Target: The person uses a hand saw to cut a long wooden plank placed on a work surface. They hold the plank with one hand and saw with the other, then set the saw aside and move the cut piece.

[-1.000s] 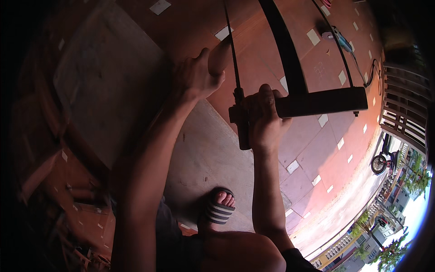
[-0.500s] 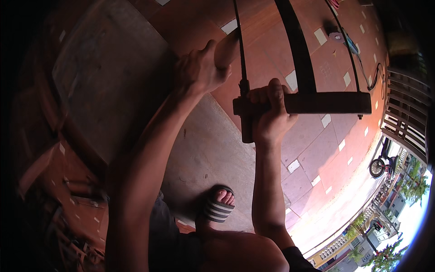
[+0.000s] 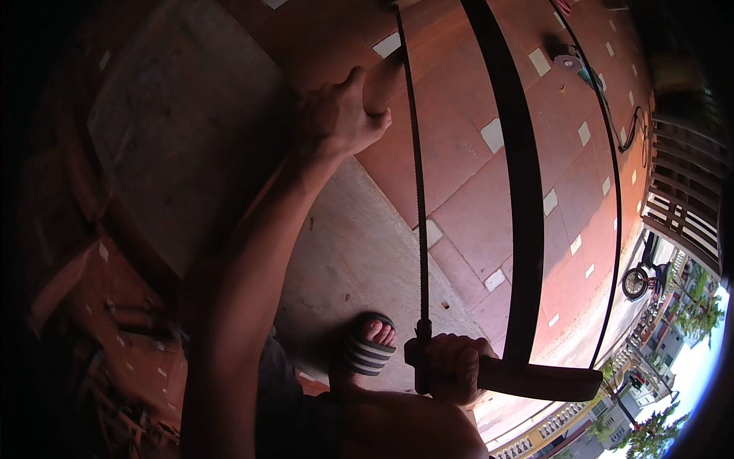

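Observation:
My right hand [image 3: 451, 367] grips the end bar of a dark wooden frame saw [image 3: 524, 229], low in the picture above my knee. Its thin toothed blade [image 3: 419, 199] runs straight up from my fist and crosses a reddish wooden piece [image 3: 390, 69] near the top. My left hand [image 3: 336, 118] presses down on that wooden piece, just left of the blade, thumb stretched along it. A thin cord [image 3: 612, 191] spans the saw's far side.
A grey concrete slab [image 3: 176, 130] lies to the left, with my foot in a striped sandal [image 3: 367, 348] on the pale ground below. Red tiled paving [image 3: 474, 153] spreads beyond. A small tool [image 3: 569, 63] lies far off; a fence [image 3: 680, 206] and a parked motorbike [image 3: 642, 279] stand at right.
My right hand has pulled the saw back toward me, from beside the wood down to my knee. The left hand stayed on the wooden piece.

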`<act>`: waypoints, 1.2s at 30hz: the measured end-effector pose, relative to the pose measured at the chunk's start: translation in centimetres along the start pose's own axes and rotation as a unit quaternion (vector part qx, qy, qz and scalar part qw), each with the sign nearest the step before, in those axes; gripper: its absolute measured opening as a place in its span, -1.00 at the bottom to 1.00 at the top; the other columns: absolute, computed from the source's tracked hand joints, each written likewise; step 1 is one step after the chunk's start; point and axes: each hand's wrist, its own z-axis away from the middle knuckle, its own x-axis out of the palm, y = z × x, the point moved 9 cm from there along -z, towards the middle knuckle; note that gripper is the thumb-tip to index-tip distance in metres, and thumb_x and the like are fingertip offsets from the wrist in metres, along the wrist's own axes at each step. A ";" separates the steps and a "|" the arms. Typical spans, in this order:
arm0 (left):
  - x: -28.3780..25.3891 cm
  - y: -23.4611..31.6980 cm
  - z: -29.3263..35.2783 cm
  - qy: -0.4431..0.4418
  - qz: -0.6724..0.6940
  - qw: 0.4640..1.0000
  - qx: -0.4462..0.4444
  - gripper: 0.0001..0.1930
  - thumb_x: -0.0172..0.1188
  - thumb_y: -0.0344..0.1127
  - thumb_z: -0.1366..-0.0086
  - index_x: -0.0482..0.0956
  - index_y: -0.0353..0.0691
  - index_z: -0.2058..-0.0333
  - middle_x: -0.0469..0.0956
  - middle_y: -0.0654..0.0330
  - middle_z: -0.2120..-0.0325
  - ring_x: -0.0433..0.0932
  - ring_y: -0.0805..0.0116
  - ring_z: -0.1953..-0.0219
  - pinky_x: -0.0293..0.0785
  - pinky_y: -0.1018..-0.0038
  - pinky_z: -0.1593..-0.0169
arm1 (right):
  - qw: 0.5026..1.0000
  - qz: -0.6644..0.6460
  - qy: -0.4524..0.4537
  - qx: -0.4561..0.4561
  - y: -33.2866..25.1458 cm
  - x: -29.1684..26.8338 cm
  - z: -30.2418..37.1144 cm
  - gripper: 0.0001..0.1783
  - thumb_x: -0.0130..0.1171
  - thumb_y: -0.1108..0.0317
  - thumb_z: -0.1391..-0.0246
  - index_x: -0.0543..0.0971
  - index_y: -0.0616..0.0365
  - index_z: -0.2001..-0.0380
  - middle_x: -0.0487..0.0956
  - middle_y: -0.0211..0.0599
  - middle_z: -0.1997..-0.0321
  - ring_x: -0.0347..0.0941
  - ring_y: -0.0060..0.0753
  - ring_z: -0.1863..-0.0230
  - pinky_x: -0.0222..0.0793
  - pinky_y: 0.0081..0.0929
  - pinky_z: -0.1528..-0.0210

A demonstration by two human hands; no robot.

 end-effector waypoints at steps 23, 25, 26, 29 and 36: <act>1.6 -1.4 -0.1 -0.003 -0.019 1.000 -0.016 -0.38 0.43 0.11 -0.18 0.50 -0.20 -0.04 0.72 -0.19 0.24 0.76 -0.11 0.14 0.69 0.07 -0.04 | 0.972 0.083 -0.067 -0.209 -7.6 2.8 -7.6 -0.59 0.07 0.20 -0.51 0.25 0.02 0.47 0.21 -0.46 0.63 0.12 -0.46 0.61 0.18 -0.31 0.41; 1.9 -1.7 -0.4 -0.001 -0.015 1.000 -0.015 -0.35 0.44 0.13 -0.17 0.50 -0.21 -0.06 0.71 -0.19 0.18 0.76 -0.10 0.10 0.69 0.06 -0.01 | 0.962 0.101 -0.046 -0.251 -10.6 -0.5 -4.2 -0.68 0.18 0.25 -0.46 0.35 0.13 0.37 0.42 -0.33 0.54 0.31 -0.43 0.56 0.32 -0.35 0.40; 2.1 -1.6 -0.4 -0.009 -0.004 1.000 -0.014 -0.32 0.45 0.14 -0.16 0.50 -0.20 -0.08 0.70 -0.17 0.15 0.73 -0.13 0.07 0.67 0.03 -0.02 | 0.955 0.121 -0.014 -0.270 -11.6 -2.3 -2.4 -0.70 0.18 0.28 -0.45 0.37 0.13 0.36 0.44 -0.32 0.53 0.32 -0.44 0.55 0.33 -0.35 0.40; 1.3 -0.9 -0.4 -0.015 0.010 1.000 -0.014 -0.27 0.48 0.20 -0.13 0.49 -0.17 -0.11 0.69 -0.11 0.07 0.67 -0.21 -0.01 0.62 -0.04 -0.03 | 0.922 0.224 0.085 -0.305 -13.4 -6.8 2.7 -0.79 0.18 0.41 -0.41 0.41 0.17 0.33 0.48 -0.28 0.48 0.35 -0.47 0.53 0.35 -0.40 0.40; -0.3 -2.3 1.2 0.032 0.029 0.998 0.051 -0.26 0.27 0.33 -0.31 0.50 -0.24 -0.15 0.60 -0.18 -0.07 0.58 -0.23 -0.13 0.52 -0.06 -0.13 | 0.760 0.588 0.234 -0.145 -13.5 -14.1 5.2 -0.72 0.45 0.36 -0.10 0.54 0.26 0.50 0.54 -0.07 0.67 0.53 -0.04 0.65 0.41 -0.24 0.52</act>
